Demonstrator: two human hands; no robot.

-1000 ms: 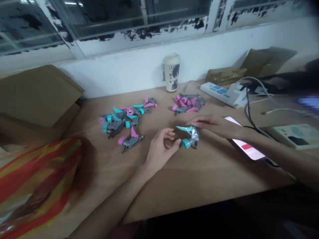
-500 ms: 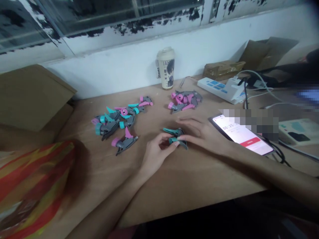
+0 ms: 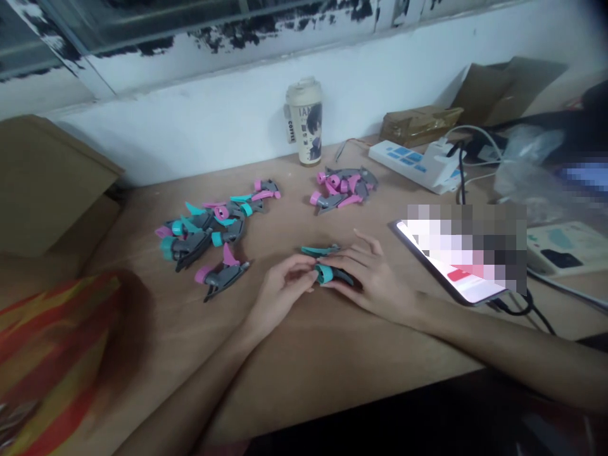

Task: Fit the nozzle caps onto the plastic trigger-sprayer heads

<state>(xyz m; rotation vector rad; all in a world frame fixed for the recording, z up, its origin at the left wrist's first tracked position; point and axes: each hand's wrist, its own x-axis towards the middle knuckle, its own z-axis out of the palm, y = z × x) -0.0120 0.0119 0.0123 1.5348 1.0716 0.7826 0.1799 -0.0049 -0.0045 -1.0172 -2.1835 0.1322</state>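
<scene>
A grey spray trigger head with a teal cap and teal lever (image 3: 327,272) lies near the middle of the wooden table (image 3: 332,354). My left hand (image 3: 280,288) pinches its teal cap end from the left. My right hand (image 3: 375,278) curls over its grey body from the right, fingers closed on it. A mixed pile of teal and pink trigger heads (image 3: 209,228) lies to the left, with one pink-capped head (image 3: 221,275) apart from it. A smaller pile of pink trigger heads (image 3: 344,187) sits behind my hands.
A phone (image 3: 451,266) with a lit screen lies right of my hands, cable attached. A paper coffee cup (image 3: 304,120) stands by the wall. A white power strip (image 3: 418,164) and cables are at the back right. Cardboard (image 3: 52,177) sits left; a red-yellow bag (image 3: 52,354) lies front left.
My right hand has drawn back from the phone side and closed over the teal trigger head. My left hand has come in to pinch its cap. The view has shifted.
</scene>
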